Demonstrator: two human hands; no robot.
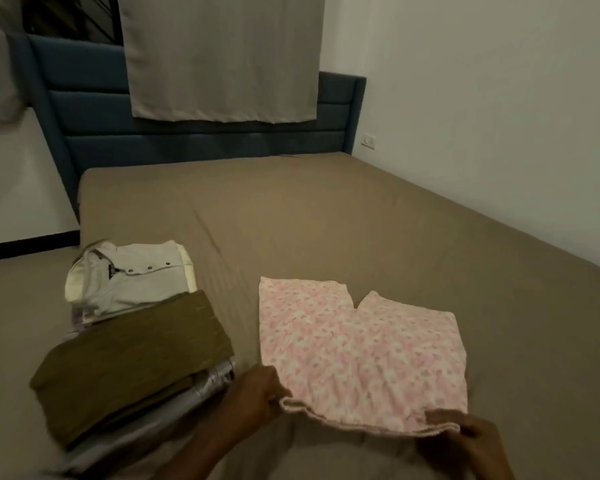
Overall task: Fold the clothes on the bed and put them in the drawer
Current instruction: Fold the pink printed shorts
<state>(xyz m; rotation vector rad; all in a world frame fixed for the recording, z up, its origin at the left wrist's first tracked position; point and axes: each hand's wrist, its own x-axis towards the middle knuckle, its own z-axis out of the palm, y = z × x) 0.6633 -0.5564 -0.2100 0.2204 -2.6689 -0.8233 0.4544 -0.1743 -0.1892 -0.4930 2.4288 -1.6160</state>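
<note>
Pink floral shorts [357, 355] lie flat on the bed [326, 209], at 5 o'clock of frame centre. Left hand [257, 393] pinches the near waistband corner at 7 o'clock of the garment; right hand [461, 434] pinches the corner at 5 o'clock. Folded clothes stack [129, 327] sits at 9 o'clock, apart from the shorts.

Pink-and-white floral shorts [361, 351] on a plain taupe sheet [326, 220]. Alongside, an olive-brown fold [129, 362] and a cream shirt [132, 282] with dark buttons. Behind, a teal-blue headboard [94, 109], grey curtain [222, 57], white wall [499, 98].
</note>
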